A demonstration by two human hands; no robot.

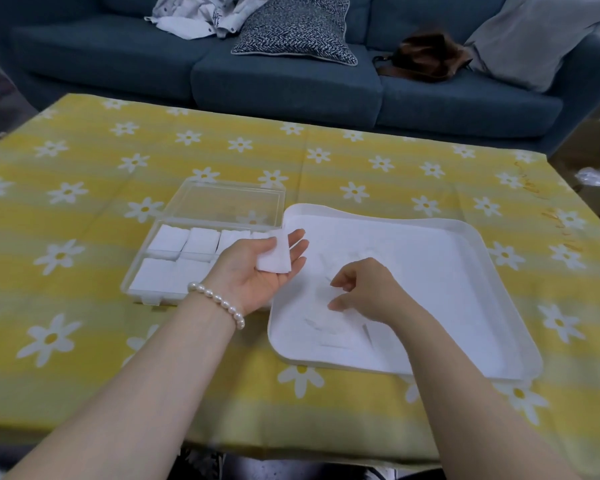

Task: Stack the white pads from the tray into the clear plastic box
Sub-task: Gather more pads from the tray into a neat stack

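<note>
My left hand [257, 271] is palm up between the box and the tray, thumb pressing a small stack of white pads [274, 254] against its fingers. The clear plastic box [142, 271] lies left of it, lid [229, 202] open flat behind, with white pads [168, 240] filling several compartments. My right hand [364, 289] hovers over the white tray [499, 306], fingers curled downward near loose white pads [329, 327] that barely stand out from the tray's white floor. Whether the fingertips pinch a pad, I cannot make out.
Both items sit on a table with a yellow daisy-print cloth [84, 202]. A blue sofa [291, 81] stands behind it with a patterned cushion [295, 29], clothing and a brown bag [426, 57]. The table's near edge runs below my forearms.
</note>
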